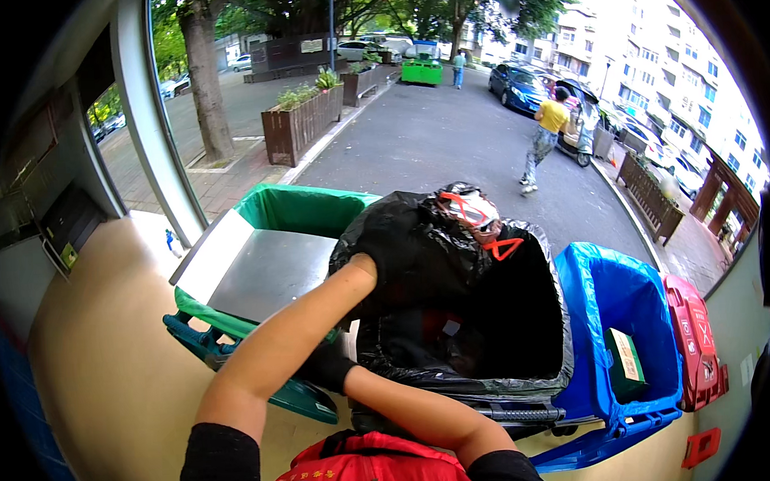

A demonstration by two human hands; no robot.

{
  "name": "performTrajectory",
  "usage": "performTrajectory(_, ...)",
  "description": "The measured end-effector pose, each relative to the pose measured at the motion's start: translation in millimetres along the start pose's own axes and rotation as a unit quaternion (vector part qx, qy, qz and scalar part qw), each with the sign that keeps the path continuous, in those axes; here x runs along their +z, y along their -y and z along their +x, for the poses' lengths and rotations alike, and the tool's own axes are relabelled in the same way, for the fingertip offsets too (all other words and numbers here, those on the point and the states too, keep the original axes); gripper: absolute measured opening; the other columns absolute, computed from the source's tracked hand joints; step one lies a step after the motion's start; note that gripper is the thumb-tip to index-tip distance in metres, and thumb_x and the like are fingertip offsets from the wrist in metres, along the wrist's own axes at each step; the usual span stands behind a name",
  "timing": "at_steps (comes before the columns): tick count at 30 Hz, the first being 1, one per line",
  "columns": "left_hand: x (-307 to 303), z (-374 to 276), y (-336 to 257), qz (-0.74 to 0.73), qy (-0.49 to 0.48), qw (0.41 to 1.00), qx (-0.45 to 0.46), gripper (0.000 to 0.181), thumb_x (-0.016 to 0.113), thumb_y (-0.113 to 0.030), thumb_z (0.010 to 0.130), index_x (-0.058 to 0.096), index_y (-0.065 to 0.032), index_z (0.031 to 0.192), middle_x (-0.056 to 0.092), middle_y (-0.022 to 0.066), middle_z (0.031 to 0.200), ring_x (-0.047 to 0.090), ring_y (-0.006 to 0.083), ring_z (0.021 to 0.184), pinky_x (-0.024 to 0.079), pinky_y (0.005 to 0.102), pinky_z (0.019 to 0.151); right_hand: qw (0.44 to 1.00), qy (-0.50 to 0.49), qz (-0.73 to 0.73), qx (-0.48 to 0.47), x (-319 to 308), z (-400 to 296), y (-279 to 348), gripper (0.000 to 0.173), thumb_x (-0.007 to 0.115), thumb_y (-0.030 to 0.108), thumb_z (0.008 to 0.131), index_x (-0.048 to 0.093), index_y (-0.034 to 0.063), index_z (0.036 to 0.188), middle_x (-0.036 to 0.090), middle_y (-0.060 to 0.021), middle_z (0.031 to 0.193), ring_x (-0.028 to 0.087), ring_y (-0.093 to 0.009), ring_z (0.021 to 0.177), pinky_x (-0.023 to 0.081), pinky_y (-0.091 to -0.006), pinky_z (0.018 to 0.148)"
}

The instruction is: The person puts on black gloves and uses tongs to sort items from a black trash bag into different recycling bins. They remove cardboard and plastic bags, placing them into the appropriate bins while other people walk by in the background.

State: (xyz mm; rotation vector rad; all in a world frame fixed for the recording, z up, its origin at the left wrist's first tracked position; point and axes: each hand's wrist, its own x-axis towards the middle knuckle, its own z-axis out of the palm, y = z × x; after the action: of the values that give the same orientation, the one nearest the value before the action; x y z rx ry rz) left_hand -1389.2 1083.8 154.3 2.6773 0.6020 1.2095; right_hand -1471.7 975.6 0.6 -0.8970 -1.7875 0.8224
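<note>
My left hand, in a black glove, is on a bulging black garbage bag at the back left of a black-lined wheeled bin. Black glove against black plastic hides whether the fingers grip. A crumpled bundle with red drawstrings sits at the bin's far rim. Lower down, my right hand, also black-gloved, is by the near left corner of this bin, beside the green bin; its fingers are hidden. Dark refuse and a small pale scrap show inside the black bin.
On the left stands a green bin with a metal panel across it. To the right are a blue-lined bin holding a green box, and a red bin. A person in yellow walks on the road beyond.
</note>
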Motion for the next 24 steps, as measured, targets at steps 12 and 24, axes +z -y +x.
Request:
performTrajectory(12, 1, 16, 71, -0.032, -0.173, 0.975, -0.135, 0.022, 0.062, -0.025, 0.093, 0.068, -0.0046, 0.1, 0.068, 0.0254, 0.098, 0.062, 0.0471, 0.098, 0.051, 0.0488, 0.082, 0.907, -0.353, 0.082, 0.214, -195, -209, 62, 0.015, 0.078, 0.013, 0.088, 0.067, 0.0063, 0.097, 0.066, 0.0, 0.084, 0.061, -0.009, 0.076, 0.051, -0.0248, 0.066)
performTrajectory(24, -51, 80, 176, 0.056, -0.271, 0.946, -0.171, 0.035, 0.053, -0.035, 0.1, 0.069, -0.0066, 0.114, 0.069, 0.024, 0.106, 0.063, 0.0455, 0.103, 0.051, 0.0462, 0.085, 0.789, -0.571, 0.147, 0.173, -253, -382, 82, 0.03, 0.055, 0.023, 0.104, 0.057, 0.0029, 0.126, 0.063, -0.0101, 0.116, 0.061, -0.021, 0.099, 0.053, -0.0277, 0.073)
